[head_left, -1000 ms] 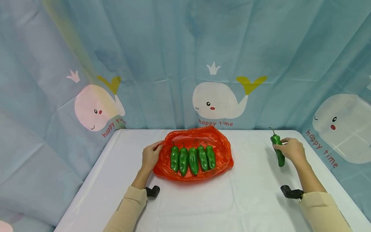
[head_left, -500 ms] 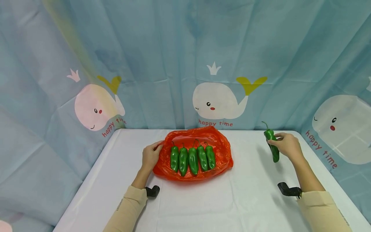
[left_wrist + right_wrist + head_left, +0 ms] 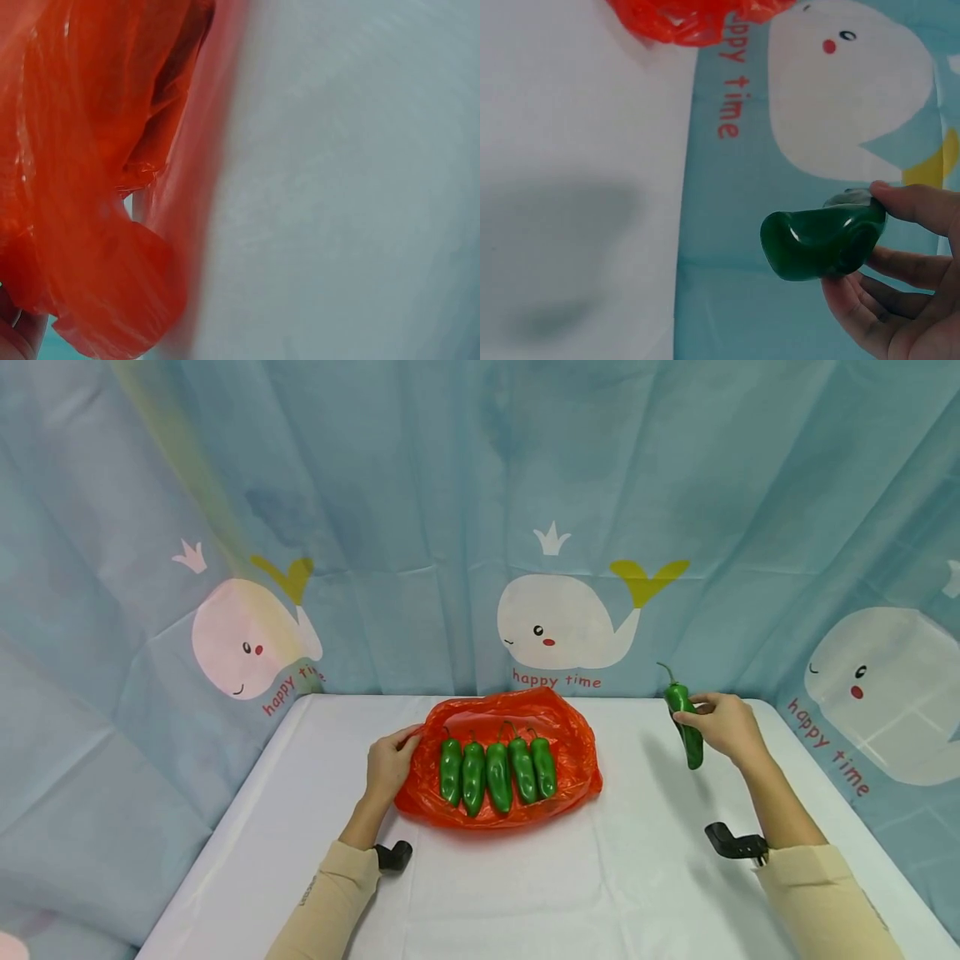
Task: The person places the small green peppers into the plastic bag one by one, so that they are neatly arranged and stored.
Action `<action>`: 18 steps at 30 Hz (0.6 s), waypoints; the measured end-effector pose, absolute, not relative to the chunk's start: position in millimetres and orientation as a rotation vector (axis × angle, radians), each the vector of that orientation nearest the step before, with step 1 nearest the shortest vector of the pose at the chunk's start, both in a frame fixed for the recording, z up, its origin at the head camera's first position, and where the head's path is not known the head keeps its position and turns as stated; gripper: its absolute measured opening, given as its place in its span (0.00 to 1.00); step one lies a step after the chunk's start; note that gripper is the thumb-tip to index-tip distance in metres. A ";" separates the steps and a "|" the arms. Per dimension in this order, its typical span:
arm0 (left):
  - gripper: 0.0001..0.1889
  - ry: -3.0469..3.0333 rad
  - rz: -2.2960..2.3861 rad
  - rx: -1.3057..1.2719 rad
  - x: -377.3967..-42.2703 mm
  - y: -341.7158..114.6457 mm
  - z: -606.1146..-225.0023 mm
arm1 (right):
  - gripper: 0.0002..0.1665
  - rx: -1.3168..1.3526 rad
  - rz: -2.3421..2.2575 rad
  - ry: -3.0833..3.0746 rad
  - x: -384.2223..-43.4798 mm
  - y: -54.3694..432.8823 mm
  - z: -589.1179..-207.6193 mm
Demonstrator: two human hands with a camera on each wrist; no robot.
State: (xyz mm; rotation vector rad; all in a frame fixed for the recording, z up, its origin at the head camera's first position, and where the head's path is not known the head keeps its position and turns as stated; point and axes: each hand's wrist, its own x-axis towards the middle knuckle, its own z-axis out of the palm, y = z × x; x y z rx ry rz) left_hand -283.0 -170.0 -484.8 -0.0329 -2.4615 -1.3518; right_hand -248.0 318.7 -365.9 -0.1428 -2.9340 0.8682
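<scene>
My right hand (image 3: 726, 725) pinches a green pepper (image 3: 685, 727) by its middle, holding it above the right side of the table with its thin stem pointing up. In the right wrist view the pepper (image 3: 817, 241) shows end-on between thumb and fingers. A red plastic bag (image 3: 573, 752) lies spread wide at the middle of the table, and several green peppers (image 3: 498, 775) sit side by side inside it, stems toward the back. My left hand (image 3: 390, 766) grips the bag's left rim with thumb and fingers. The bag's side (image 3: 90, 172) fills much of the left wrist view.
A white cloth covers the table (image 3: 517, 893). Behind and at both sides hangs a blue curtain (image 3: 420, 527) with printed whales, close to the table's back edge. Black wrist cameras (image 3: 735, 843) sit on both forearms.
My right hand has carried the pepper leftward and somewhat higher in the head view, toward the bag. The left hand and the red bag have stayed in place.
</scene>
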 end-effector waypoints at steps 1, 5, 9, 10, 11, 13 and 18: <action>0.14 -2.460 -1.353 -0.033 -282.7 -170.1 -484.7 | 0.37 -0.130 0.874 -2.931 -248.6 317.0 -365.4; 0.14 -2.463 -1.354 -0.030 -282.6 -170.3 -484.9 | 0.38 -0.094 0.886 -2.935 -250.8 310.2 -361.8; 0.13 -2.462 -1.343 -0.031 -283.2 -169.9 -484.7 | 0.38 -0.074 0.881 -2.940 -252.8 303.6 -359.1; 0.13 -2.460 -1.341 -0.031 -283.3 -169.8 -484.5 | 0.38 -0.070 0.880 -2.939 -253.1 301.9 -358.7; 0.13 -2.459 -1.338 -0.033 -283.3 -169.7 -484.2 | 0.38 -0.065 0.884 -2.937 -253.6 300.4 -358.3; 0.13 -2.457 -1.337 -0.033 -283.1 -169.7 -483.6 | 0.38 -0.051 0.886 -2.930 -254.2 297.7 -356.9; 0.13 -2.442 -1.313 -0.046 -283.6 -170.5 -485.5 | 0.38 -0.018 0.910 -2.900 -254.4 288.9 -352.7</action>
